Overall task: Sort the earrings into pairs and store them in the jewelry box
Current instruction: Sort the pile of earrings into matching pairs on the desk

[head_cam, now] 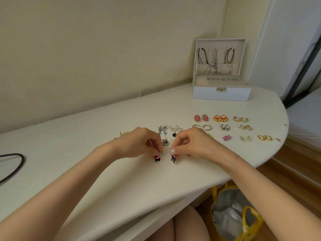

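Black-pink earring (157, 158) pinched in left hand (139, 144) fingers (160, 150), second earring (173, 159) in right hand (192, 144) fingers (178, 142).

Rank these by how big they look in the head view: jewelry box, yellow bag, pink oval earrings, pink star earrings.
1. Jewelry box and yellow bag: alike; bag nearer and cut off, so unranked.
2. Pink oval earrings.
3. Pink star earrings.

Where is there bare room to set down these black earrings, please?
Bare: between the open white jewelry box and the paired earring rows; the near table edge below the left hand and right hand. Crowded: those rows, and loose earrings between the hands.
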Available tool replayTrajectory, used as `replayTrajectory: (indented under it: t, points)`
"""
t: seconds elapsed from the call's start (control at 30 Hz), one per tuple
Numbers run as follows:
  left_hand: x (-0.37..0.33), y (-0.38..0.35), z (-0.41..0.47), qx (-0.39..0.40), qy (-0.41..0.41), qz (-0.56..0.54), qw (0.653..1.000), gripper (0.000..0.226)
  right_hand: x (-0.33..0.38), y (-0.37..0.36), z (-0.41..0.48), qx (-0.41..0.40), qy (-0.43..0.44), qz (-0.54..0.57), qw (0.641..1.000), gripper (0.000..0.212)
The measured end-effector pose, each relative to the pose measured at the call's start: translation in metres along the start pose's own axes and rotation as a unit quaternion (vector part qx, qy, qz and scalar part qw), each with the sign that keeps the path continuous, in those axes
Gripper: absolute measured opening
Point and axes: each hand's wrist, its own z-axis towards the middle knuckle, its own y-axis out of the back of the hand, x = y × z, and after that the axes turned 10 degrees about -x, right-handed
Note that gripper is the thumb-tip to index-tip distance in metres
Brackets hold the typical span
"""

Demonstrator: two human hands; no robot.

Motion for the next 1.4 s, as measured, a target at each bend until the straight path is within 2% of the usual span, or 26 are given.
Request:
replayTrajectory:
  t: [0.33, 0.6, 0.77, 1.13, 1.4]
  points:
    - [-0.002, 0.003, -0.001, 0.034, 0.012, -0.027, 0.999, 0.009, 0.007, 0.004, -0.002, 0.038, 0.003, 0.033, 0.999, 0.007]
    - [0.003, 0.0, 0.002, 0.018, 0.02, -0.006, 1.0, 0.011, 0.004, -0.002, 0.003, 0.046, -0.002, 0.036, 0.998, 0.005]
    - [0.006, -0.002, 0.004, 0.014, 0.008, 0.001, 1.0, 0.011, 0.002, 0.001, 0.004, 0.093, 0.012, 0.046, 0.995, 0.004]
    - [0.006, -0.012, 0.009, -0.043, -0.031, 0.049, 0.997, 0.018, -0.007, -0.012, 0.012, -0.011, 0.033, -0.056, 0.998, 0.004]
    - [0.01, -0.015, 0.011, -0.055, -0.035, 0.069, 0.995, 0.013, -0.006, -0.004, 0.01, -0.021, 0.009, -0.026, 0.999, 0.002]
